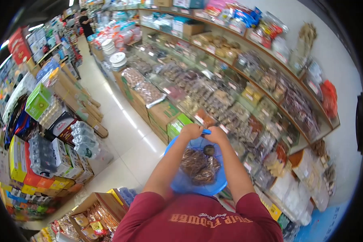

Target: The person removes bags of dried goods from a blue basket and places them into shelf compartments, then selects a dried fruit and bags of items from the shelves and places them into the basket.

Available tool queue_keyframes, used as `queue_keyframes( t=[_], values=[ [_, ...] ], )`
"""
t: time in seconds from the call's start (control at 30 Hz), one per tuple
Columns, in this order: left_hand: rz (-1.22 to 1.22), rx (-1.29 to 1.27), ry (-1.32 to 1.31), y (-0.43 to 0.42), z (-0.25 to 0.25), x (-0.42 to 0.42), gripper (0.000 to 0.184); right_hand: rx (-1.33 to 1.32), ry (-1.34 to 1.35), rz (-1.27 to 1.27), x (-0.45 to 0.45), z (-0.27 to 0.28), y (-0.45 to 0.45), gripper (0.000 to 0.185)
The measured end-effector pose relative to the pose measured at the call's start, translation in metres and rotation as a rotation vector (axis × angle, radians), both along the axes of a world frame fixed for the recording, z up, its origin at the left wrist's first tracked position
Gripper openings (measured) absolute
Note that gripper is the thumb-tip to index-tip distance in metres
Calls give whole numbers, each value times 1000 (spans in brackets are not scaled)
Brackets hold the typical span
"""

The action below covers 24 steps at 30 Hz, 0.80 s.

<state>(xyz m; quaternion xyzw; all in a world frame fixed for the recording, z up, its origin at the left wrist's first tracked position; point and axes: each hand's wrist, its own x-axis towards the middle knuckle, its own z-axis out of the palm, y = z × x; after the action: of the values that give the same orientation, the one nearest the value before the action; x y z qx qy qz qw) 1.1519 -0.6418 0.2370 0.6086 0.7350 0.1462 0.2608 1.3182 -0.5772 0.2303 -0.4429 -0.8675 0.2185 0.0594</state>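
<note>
A blue plastic basket [220, 186] is held in front of my body, tilted so that its inside shows. My left hand [192, 131] and my right hand [216, 135] are side by side at its far edge, fingers closed around a blue handle or rim [206, 132]. Inside lie clear bags of brown, stringy dried goods [197, 163] and a small round dark item [209, 150], whose kind I cannot make out. My fingertips are partly hidden behind the handle.
Shelves of bagged dried goods [222, 101] run along the right. Cartons [162, 115] line the aisle floor [127, 141]. Packs of water bottles [84, 139] and stacked boxes stand at left. An open snack carton [94, 220] is near my left side. A person [85, 23] stands far down the aisle.
</note>
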Motion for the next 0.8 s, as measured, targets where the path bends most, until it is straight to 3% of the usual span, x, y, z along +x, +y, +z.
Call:
queue_keyframes(
  t=[0.13,0.3,0.37,0.47,0.53,0.8],
  values=[
    [130,70,-3,10,5,-76,55,5,-39,86,-86,-2,33,36],
    [243,-40,-27,-11,2,-160,53,-75,-79,211,-186,17,19,47],
    [345,53,-22,-15,-26,-195,56,-94,-87,260,-224,20,16,46],
    [436,96,-26,-44,-15,-230,57,-56,-157,400,-276,15,11,47],
    [512,42,-27,-59,-16,-250,57,48,-96,487,-307,5,7,45],
    [685,-64,7,-51,-36,-329,57,-47,-185,589,-403,-3,23,43]
  ],
)
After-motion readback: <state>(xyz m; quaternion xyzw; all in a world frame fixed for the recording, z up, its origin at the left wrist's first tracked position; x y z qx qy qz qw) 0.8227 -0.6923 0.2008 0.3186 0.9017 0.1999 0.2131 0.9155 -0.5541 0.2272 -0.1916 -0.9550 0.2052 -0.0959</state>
